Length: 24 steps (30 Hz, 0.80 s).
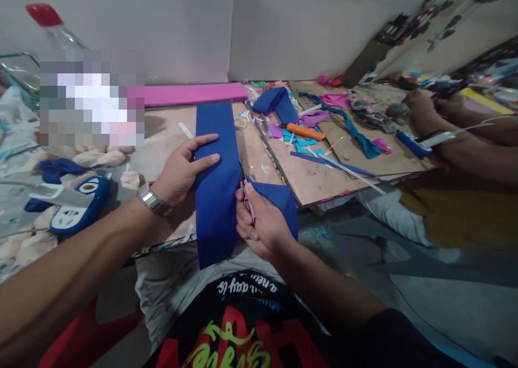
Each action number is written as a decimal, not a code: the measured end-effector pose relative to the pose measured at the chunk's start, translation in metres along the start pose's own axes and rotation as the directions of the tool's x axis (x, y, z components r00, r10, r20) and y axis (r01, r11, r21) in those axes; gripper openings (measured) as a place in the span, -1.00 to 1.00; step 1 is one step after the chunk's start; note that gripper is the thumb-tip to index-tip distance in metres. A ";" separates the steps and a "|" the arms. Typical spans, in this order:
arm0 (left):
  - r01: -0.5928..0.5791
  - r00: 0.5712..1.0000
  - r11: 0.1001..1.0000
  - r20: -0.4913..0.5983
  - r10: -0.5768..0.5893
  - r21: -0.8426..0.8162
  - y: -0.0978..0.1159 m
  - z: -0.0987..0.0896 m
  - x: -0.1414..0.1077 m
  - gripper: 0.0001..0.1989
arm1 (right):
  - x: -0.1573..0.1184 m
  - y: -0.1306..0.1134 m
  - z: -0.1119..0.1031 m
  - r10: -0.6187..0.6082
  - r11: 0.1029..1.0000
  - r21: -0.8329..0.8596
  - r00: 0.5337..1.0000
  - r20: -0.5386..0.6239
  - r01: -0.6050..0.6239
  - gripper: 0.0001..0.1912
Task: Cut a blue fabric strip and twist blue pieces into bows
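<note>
A long strip of blue fabric-like material (215, 195) lies from the table down over its front edge. My left hand (188, 165) rests on the strip's left side, thumb and forefinger stretched out across the top; its remaining fingers are partly hidden. In my right hand (263, 222) are scissors with pink handles (250, 200), gripped in closed fingers, the dark blades pointing up along the strip's right edge. A second piece of blue material (285, 195) spreads out to the right, behind and beyond my right hand.
Behind lies a pink folded strip (194, 94). To the right are an orange cutter (303, 131), a folded blue piece (279, 103) and colourful scraps. A blue-and-white glue gun (76, 211) sits left. Another person's forearms (457, 130) reach in at far right.
</note>
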<state>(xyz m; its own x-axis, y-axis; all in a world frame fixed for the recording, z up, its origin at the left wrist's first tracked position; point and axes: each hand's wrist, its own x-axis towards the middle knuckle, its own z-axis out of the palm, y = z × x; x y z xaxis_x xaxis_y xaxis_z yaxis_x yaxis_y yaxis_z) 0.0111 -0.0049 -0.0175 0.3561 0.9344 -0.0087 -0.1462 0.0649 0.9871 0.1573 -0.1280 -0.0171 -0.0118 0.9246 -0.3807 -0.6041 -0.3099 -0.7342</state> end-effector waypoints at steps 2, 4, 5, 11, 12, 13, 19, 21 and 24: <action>-0.021 1.000 1.000 -0.015 0.021 0.021 0.000 -0.001 0.001 -0.33 | -0.002 0.000 0.001 -0.001 1.000 0.006 1.000 0.002 0.001 -0.53; -0.025 0.999 0.999 -0.022 0.025 0.030 0.000 -0.001 0.001 -0.33 | -0.003 0.000 0.002 -0.005 1.000 0.009 1.000 0.008 0.004 -0.53; -0.021 0.999 0.999 -0.025 0.022 0.032 0.000 -0.001 0.001 -0.32 | -0.004 0.000 0.002 -0.003 1.000 0.012 1.000 0.013 0.003 -0.53; -0.006 0.999 0.999 -0.033 0.007 0.035 0.003 0.000 -0.001 -0.29 | -0.003 0.001 0.001 -0.008 1.000 0.017 1.000 0.023 0.008 -0.53; -0.005 0.999 0.999 -0.032 0.006 0.037 0.004 0.000 -0.001 -0.29 | -0.003 0.001 0.002 -0.008 1.000 0.012 1.000 0.022 0.008 -0.54; -0.003 0.999 0.999 -0.032 0.005 0.039 0.004 0.000 -0.001 -0.29 | -0.003 0.000 0.002 -0.009 1.000 0.006 1.000 0.021 0.009 -0.54; -0.017 1.000 0.998 -0.017 0.018 0.057 0.004 -0.001 0.000 -0.28 | -0.002 0.000 0.001 -0.014 1.000 -0.013 0.999 0.031 0.015 -0.55; -0.031 0.999 0.998 0.016 0.031 0.054 0.005 -0.002 -0.001 -0.26 | -0.002 0.000 0.001 -0.006 1.000 -0.009 1.000 0.031 0.007 -0.55; -0.022 0.997 0.999 0.079 0.020 0.034 0.007 -0.003 -0.002 -0.21 | -0.003 -0.001 0.002 0.011 1.000 0.008 0.999 0.031 -0.011 -0.53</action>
<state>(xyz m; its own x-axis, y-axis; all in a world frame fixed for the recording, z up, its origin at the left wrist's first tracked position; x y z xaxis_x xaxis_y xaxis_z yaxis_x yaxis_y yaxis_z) 0.0067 -0.0057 -0.0110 0.4246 0.9051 0.0233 -0.1231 0.0323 0.9919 0.1568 -0.1301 -0.0140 -0.0434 0.9276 -0.3711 -0.6107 -0.3187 -0.7250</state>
